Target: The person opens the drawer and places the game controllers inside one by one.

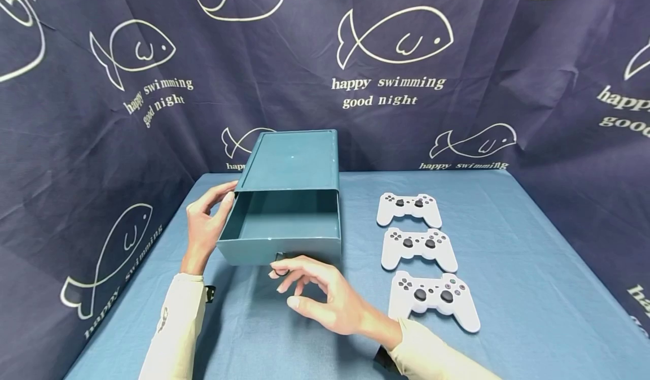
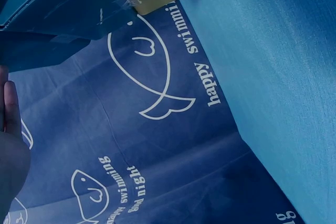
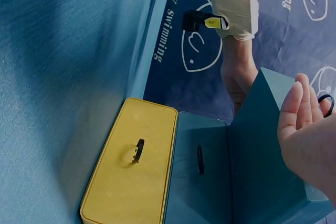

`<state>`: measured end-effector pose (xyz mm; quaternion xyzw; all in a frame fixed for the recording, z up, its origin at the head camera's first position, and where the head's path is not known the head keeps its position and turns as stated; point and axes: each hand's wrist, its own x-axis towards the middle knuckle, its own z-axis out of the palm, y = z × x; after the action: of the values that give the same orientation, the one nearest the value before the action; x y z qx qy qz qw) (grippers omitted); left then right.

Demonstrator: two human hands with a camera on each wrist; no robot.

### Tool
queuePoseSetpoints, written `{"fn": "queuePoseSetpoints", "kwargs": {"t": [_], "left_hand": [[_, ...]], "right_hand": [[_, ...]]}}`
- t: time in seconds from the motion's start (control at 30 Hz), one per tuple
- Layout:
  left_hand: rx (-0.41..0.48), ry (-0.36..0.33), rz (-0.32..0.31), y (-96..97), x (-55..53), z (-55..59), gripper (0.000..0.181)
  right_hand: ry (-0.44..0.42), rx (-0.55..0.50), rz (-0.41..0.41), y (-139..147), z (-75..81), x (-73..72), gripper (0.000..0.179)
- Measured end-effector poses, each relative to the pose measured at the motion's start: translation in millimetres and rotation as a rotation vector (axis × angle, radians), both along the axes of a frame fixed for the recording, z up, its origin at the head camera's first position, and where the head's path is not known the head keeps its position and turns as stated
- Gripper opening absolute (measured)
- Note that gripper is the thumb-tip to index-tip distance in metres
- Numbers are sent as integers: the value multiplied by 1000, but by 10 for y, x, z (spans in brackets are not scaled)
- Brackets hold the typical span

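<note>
A teal drawer cabinet (image 1: 291, 157) stands on the table with its top drawer (image 1: 244, 251) pulled out; the drawer's visible inside holds nothing. My left hand (image 1: 204, 219) rests against the cabinet's left side, thumb near the front edge and fingers fairly straight. At the drawer's front, my right hand (image 1: 332, 298) has a finger hooked in the black ring handle (image 3: 326, 96), the other fingers loosely bent below it. Under the open drawer, the right wrist view shows a teal drawer front (image 3: 197, 198) and a yellow drawer front (image 3: 118, 182), both closed.
Three white game controllers lie in a column right of the cabinet: a far one (image 1: 410, 204), a middle one (image 1: 418, 244) and a near one (image 1: 433, 287). Dark blue fish-print cloth (image 1: 396, 126) hangs behind and beside the blue-covered table (image 1: 518, 256).
</note>
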<state>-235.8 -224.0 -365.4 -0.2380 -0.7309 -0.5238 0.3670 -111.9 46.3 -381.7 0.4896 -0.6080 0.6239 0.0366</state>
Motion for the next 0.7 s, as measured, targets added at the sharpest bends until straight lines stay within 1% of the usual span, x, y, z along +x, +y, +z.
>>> {"fn": "queuePoseSetpoints", "kwargs": {"t": [0.23, 0.7], "left_hand": [[5, 3, -7, 4, 13, 4, 28], [-4, -3, 6, 0, 17, -3, 29]], "right_hand": [[21, -3, -3, -6, -14, 17, 50], [44, -2, -10, -9, -38, 23, 51]]}}
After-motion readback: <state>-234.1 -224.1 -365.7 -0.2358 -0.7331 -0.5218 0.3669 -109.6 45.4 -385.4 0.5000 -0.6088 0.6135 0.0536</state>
